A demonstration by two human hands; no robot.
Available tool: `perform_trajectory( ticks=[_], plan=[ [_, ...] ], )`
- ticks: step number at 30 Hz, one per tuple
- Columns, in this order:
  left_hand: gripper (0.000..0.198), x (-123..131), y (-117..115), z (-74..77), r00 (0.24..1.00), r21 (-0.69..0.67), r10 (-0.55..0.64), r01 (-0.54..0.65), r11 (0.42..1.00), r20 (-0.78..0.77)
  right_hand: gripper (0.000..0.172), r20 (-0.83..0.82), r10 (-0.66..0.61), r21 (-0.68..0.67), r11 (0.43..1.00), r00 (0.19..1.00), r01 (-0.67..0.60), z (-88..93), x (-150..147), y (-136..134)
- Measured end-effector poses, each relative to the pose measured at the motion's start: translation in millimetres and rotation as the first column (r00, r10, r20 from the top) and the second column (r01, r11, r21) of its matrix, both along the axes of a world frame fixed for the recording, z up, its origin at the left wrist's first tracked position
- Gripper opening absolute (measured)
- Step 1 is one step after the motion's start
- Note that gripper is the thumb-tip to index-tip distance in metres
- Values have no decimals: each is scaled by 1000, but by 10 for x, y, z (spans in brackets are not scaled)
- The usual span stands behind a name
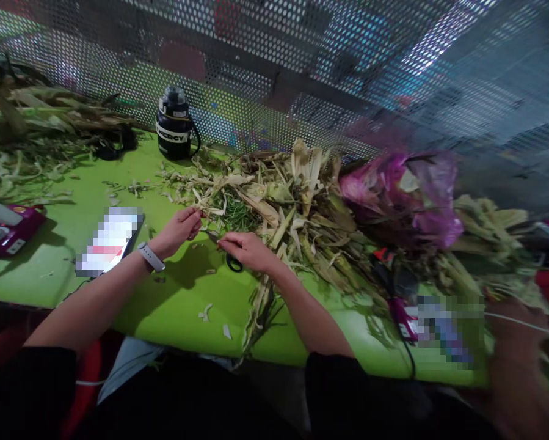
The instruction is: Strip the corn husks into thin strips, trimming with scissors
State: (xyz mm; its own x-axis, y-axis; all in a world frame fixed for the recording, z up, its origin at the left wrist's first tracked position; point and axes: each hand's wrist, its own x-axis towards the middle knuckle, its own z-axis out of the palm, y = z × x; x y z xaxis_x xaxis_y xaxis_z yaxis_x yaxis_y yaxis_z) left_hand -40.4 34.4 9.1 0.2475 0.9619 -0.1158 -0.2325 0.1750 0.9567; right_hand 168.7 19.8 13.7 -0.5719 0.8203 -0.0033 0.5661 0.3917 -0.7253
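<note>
My right hand (pixel 247 249) is closed around a pair of scissors with a black finger loop (pixel 234 263) hanging below the palm. Their narrow blades (pixel 211 234) point left toward my left hand (pixel 180 231), which is closed in a pinch. What its fingers hold is too small to make out; pale dry strips lie right behind the fingertips. Just beyond both hands is a heap of dry corn husks (pixel 267 192), with a bundle of thin green strands (pixel 237 212) among them. Small pale scraps (pixel 205 313) lie on the green table (pixel 178 311) nearer to me.
A lit phone (pixel 112 238) lies left of my wrist. Behind it stands a black bottle (pixel 176 128). More husks (pixel 31 116) fill the far left. A pink plastic bag (pixel 402 195) sits at right, near another person's blurred arm (pixel 519 360). Perforated metal panel (pixel 274 73) borders the back.
</note>
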Motion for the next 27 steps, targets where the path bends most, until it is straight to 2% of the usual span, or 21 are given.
perform_trajectory(
  ticks=[2, 4, 5, 6, 7, 10, 12, 14, 18, 23, 25, 27],
  plan=[
    [17, 7, 0, 0, 999, 18, -2, 3, 1000, -50, 39, -61, -52, 191, 980, 997, 63, 48, -21, -61],
    [16, 20, -14, -5, 994, 50, -36, 41, 998, -108, 39, -160, -128, 425, 886, 979, 186, 75, -45, -115],
    [16, 27, -24, -10, 989, 68, -61, 71, 995, -136, 38, -217, -138, 505, 831, 966, 233, 78, -59, -137],
    [16, 34, -35, -18, 983, 88, -86, 102, 991, -164, 39, -269, -125, 535, 805, 955, 256, 75, -73, -155],
    [15, 41, -46, -27, 976, 109, -108, 130, 985, -191, 40, -314, -99, 509, 822, 944, 255, 67, -89, -172],
    [16, 60, -68, -72, 952, 178, -130, 184, 967, -278, 44, -405, -69, 235, 956, 912, 176, 29, -143, -213],
    [18, 76, -71, -105, 922, 233, -87, 186, 954, -378, 45, -378, -78, 163, 975, 922, 149, 8, -179, -237],
    [18, 91, -69, -132, 868, 289, -13, 180, 940, -496, 46, -302, -64, 267, 952, 951, 148, 0, -210, -260],
    [19, 110, -64, -144, 732, 381, 118, 205, 902, -672, 47, -158, -29, 498, 861, 987, 105, 6, -247, -281],
    [21, 94, -66, -98, 607, 415, 179, 274, 867, -774, 48, -31, -24, 583, 812, 999, 38, 53, -226, -268],
    [23, 84, -83, -81, 483, 395, 190, 368, 841, -855, 48, 17, -17, 566, 824, 1000, 5, 129, -171, -268],
    [26, 86, -126, -73, 324, 341, 191, 509, 791, -927, 45, 42, 17, 515, 856, 999, -37, 252, -77, -278]
  ],
)
